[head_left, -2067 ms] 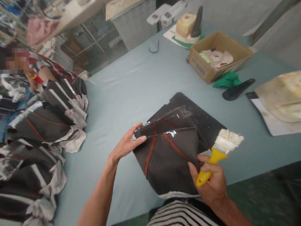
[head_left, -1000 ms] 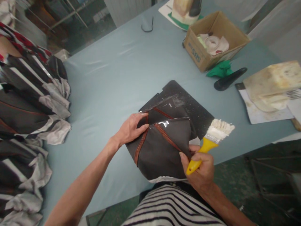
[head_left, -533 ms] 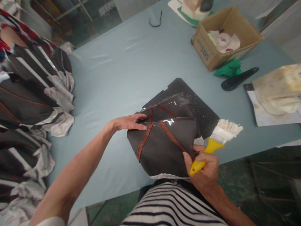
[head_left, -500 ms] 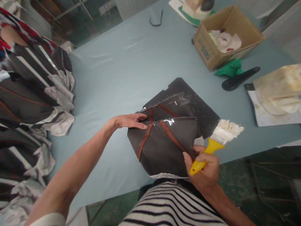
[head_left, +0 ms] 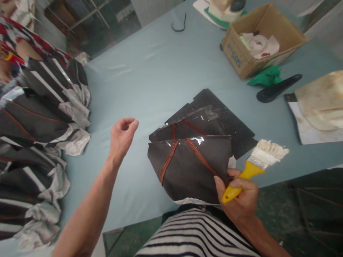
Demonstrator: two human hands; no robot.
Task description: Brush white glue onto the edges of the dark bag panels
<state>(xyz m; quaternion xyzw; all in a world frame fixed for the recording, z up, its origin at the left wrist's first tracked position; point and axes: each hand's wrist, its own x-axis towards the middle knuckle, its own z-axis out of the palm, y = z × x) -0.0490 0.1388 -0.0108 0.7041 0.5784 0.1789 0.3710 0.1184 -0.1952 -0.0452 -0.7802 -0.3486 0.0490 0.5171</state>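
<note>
My right hand [head_left: 242, 198] is closed around the yellow handle of a paintbrush [head_left: 250, 170]; its broad pale bristles are caked with white and point right. The thumb of the same hand presses on the edge of a dark grey fabric panel [head_left: 190, 167] with red-brown stitched bands and wet white smears along its top edge. Beneath that panel lies another grey piece [head_left: 194, 123], and under both a black board [head_left: 233, 125] spattered with white. My left hand [head_left: 122, 137] hovers over the table left of the panels, fingers curled to the thumb, nothing visible in them.
The table [head_left: 120, 82] is pale blue. A pile of grey striped pieces [head_left: 40, 135] covers its left side, beside another person's arm [head_left: 25, 50]. A cardboard box [head_left: 238, 60], green cloth [head_left: 266, 76], black-handled tool [head_left: 278, 89] and stained sheets [head_left: 318, 103] lie right.
My left hand has let go of the panel's upper left edge and moved left, its fingers curling in. My right hand still holds the brush and panel; the view has shifted slightly.
</note>
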